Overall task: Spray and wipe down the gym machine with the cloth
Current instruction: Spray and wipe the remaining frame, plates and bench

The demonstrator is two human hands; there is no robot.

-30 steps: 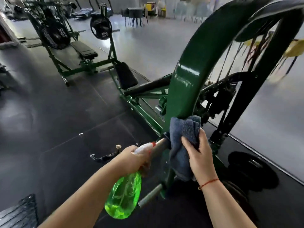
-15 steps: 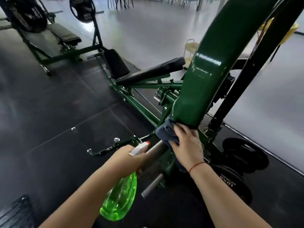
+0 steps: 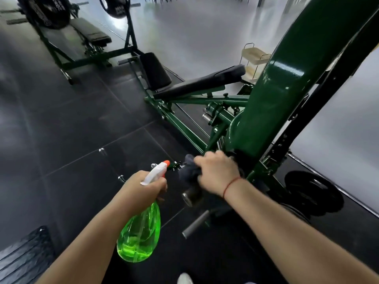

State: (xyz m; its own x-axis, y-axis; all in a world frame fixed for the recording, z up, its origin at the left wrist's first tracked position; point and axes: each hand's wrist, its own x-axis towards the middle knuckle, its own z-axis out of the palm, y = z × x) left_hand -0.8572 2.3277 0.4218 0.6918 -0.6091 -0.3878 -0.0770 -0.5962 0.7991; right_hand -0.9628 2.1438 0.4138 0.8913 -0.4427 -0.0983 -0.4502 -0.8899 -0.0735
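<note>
Wiping low on gym machine, at foot of green arm, w/ cloth bunched in curled right hand, just above steel peg. Gripping spray bottle in left hand, beside cloth. Prob mid-task: seat pad, pegs likely left.

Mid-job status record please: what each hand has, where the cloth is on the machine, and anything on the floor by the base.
left hand: grips green spray bottle, nozzle aimed toward the machine
right hand: holds dark cloth bunched on the steel peg
wiping spot: foot of the big green arm
floor nearby: black weight plates right of the base
</note>
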